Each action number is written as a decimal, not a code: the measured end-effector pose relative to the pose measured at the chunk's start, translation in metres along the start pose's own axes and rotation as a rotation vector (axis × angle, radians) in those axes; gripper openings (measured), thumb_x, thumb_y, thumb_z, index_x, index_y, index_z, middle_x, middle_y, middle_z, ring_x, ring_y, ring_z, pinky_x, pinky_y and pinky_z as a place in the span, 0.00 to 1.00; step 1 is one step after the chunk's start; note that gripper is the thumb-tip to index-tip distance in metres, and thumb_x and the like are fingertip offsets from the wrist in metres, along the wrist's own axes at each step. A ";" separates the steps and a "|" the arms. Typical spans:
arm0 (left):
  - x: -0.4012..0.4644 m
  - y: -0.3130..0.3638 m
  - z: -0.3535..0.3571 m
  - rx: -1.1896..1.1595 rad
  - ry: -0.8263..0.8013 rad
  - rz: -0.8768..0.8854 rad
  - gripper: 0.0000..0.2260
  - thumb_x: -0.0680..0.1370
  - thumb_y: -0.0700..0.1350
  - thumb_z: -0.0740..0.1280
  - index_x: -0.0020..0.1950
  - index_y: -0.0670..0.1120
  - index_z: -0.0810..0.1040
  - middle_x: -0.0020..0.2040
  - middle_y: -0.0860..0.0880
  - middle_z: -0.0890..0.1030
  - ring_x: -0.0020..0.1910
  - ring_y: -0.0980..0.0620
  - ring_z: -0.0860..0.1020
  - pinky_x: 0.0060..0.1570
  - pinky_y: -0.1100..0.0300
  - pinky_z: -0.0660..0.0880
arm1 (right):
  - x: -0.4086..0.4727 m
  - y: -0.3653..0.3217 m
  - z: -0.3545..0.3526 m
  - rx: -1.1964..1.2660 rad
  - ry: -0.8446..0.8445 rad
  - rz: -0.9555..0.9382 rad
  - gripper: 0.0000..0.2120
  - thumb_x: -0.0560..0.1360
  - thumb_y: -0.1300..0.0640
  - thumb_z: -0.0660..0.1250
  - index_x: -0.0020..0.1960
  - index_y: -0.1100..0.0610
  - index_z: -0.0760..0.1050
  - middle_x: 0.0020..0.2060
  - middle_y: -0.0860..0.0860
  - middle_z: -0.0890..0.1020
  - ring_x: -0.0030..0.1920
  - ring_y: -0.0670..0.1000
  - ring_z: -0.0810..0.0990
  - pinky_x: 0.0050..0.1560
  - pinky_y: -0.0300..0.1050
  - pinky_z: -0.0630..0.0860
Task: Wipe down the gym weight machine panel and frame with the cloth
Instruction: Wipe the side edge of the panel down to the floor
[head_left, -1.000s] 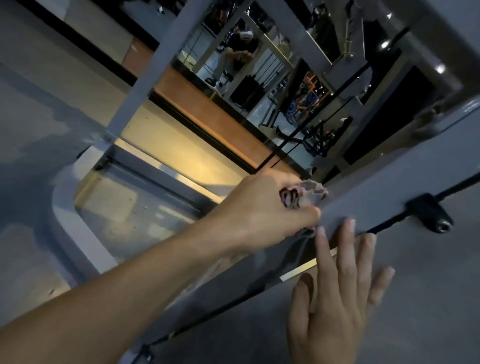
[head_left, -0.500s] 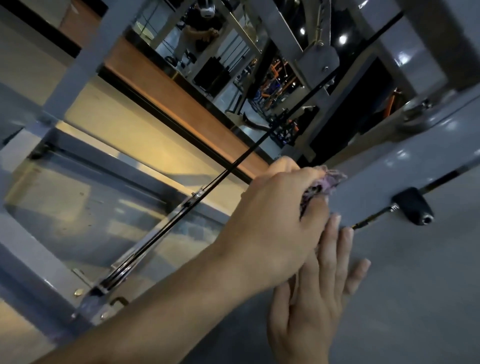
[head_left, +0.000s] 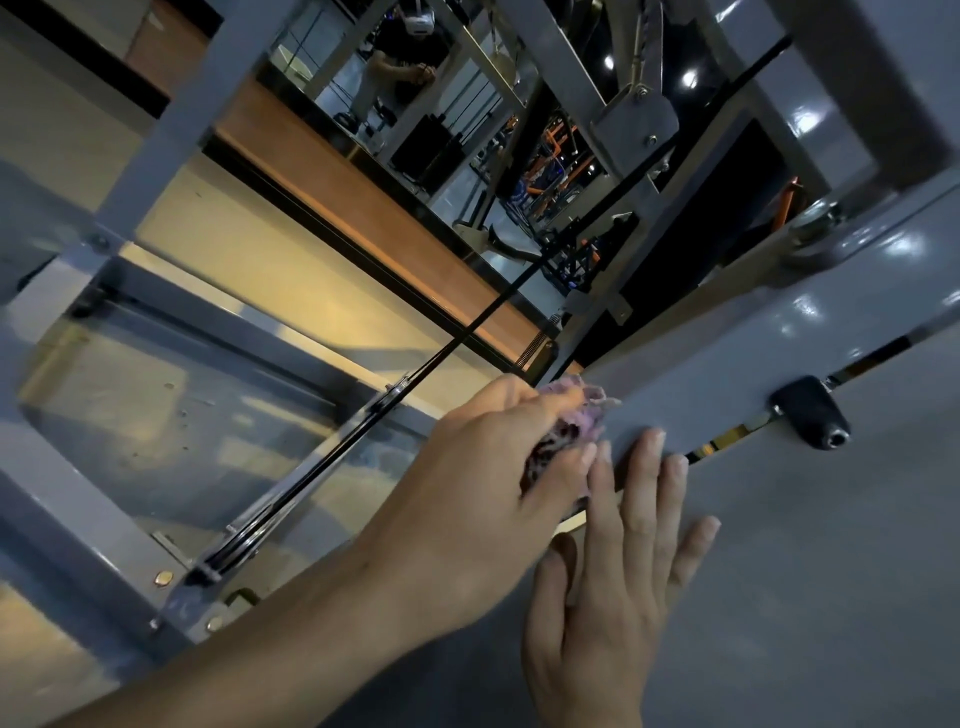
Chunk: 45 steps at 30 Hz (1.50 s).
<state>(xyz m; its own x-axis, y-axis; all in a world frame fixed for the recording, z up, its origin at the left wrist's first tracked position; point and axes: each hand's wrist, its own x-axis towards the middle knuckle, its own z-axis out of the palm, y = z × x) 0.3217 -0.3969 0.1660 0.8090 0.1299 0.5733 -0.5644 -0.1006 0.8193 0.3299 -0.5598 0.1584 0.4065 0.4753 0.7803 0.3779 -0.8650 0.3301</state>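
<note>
Cloth (head_left: 569, 431), bunched in your left hand (head_left: 467, 499), presses against the grey machine panel (head_left: 727, 364) mid-wipe while your right hand (head_left: 613, 587) lies flat, fingers straight, just beside it; next, judge a stroke along the slot (head_left: 727, 436) toward the black knob (head_left: 810, 418).
</note>
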 end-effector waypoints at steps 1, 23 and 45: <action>-0.001 -0.004 -0.001 0.009 -0.006 -0.017 0.16 0.82 0.55 0.61 0.67 0.55 0.78 0.49 0.59 0.73 0.50 0.62 0.75 0.47 0.72 0.72 | 0.000 0.000 -0.001 0.006 -0.007 0.001 0.31 0.75 0.60 0.59 0.78 0.60 0.63 0.83 0.54 0.55 0.82 0.58 0.54 0.80 0.62 0.43; -0.066 -0.070 0.007 0.241 0.121 -0.253 0.12 0.76 0.56 0.68 0.54 0.50 0.82 0.48 0.55 0.81 0.46 0.56 0.79 0.48 0.60 0.76 | -0.009 0.000 -0.017 0.055 -0.161 -0.009 0.36 0.70 0.62 0.57 0.79 0.59 0.63 0.83 0.51 0.54 0.83 0.54 0.51 0.81 0.57 0.42; 0.034 -0.014 0.002 -0.078 0.104 -0.114 0.07 0.82 0.49 0.68 0.58 0.53 0.85 0.46 0.57 0.85 0.45 0.62 0.82 0.44 0.65 0.81 | -0.011 -0.008 0.001 0.004 -0.032 0.025 0.36 0.69 0.62 0.59 0.77 0.59 0.65 0.82 0.52 0.57 0.82 0.56 0.55 0.80 0.61 0.45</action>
<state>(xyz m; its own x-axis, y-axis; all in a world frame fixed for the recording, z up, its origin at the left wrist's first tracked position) 0.3576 -0.3929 0.1736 0.8494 0.2382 0.4709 -0.4842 -0.0031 0.8750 0.3232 -0.5584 0.1464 0.4424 0.4588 0.7706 0.3708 -0.8759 0.3086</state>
